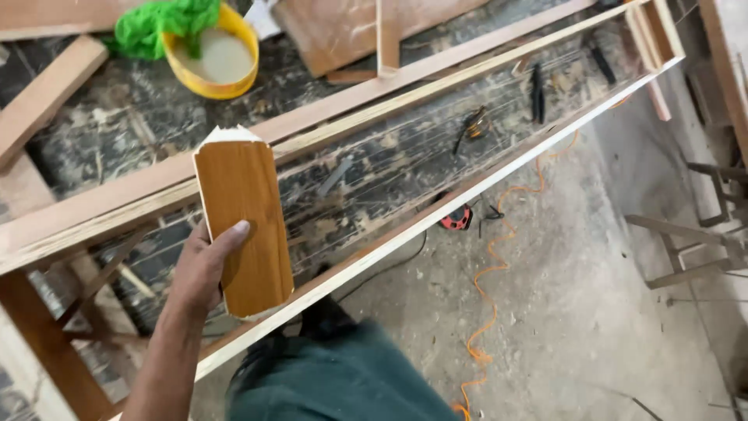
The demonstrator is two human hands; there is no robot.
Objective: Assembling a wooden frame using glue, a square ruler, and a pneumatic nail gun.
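Note:
My left hand reaches in from the lower left and grips a small wood-grain laminate piece. The thumb lies on its brown face and the fingers are behind it. The piece is rectangular, with a white edge and a ragged white top end. I hold it upright over a long narrow wooden frame with pale edges, which runs from the lower left to the upper right across a scarred dark workbench. My right hand is out of view.
A yellow bowl of whitish paste with a green cloth sits at the back left among wooden planks. Dark tools lie on the bench. On the concrete floor are an orange cord and a red tape measure.

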